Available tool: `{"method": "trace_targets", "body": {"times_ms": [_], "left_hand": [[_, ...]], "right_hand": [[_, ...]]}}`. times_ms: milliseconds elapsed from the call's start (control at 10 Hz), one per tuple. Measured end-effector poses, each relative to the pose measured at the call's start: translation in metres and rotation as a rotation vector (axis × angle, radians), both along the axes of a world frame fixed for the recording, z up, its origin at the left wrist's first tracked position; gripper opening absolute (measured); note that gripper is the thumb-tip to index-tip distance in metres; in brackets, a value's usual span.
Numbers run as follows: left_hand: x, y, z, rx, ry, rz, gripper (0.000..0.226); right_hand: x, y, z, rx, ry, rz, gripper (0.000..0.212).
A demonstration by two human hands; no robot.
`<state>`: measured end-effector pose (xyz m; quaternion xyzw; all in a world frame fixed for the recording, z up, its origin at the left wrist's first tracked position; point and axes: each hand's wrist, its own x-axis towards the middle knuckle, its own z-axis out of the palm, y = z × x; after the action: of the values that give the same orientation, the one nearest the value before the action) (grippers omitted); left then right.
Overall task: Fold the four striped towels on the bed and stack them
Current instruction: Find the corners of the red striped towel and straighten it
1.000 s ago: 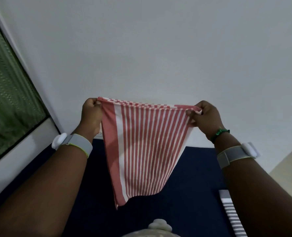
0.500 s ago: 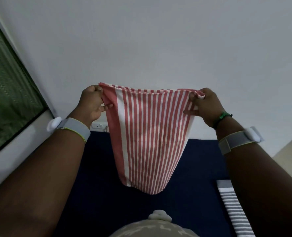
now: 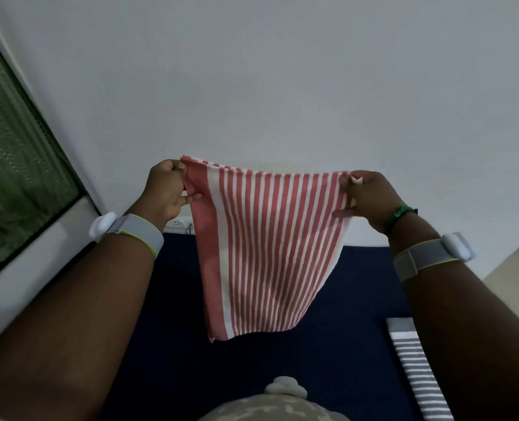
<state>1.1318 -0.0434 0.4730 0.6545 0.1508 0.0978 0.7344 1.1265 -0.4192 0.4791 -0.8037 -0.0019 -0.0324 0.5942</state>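
Both forearms are bare, with no sleeves in view. The left wrist carries a wide pale grey fabric band (image 3: pixel 136 235) edged in thin yellow-green, with a rounded white plastic pod (image 3: pixel 101 226) on its outer side. The right wrist has a matching grey woven strap (image 3: pixel 419 259) and white pod (image 3: pixel 457 246); closer to the right hand (image 3: pixel 370 196) sits a thin green bracelet (image 3: pixel 399 214). The left hand (image 3: pixel 165 189) is bare. A beige patterned garment (image 3: pixel 270 410) covers the torso.
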Motion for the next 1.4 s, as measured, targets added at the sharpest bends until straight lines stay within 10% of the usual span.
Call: {"method": "trace_targets", "body": {"times_ms": [1400], "left_hand": [[-0.005, -0.007, 0.006, -0.005, -0.032, 0.014, 0.024]], "right_hand": [[-0.012, -0.002, 0.011, 0.033, 0.061, 0.106, 0.025]]}}
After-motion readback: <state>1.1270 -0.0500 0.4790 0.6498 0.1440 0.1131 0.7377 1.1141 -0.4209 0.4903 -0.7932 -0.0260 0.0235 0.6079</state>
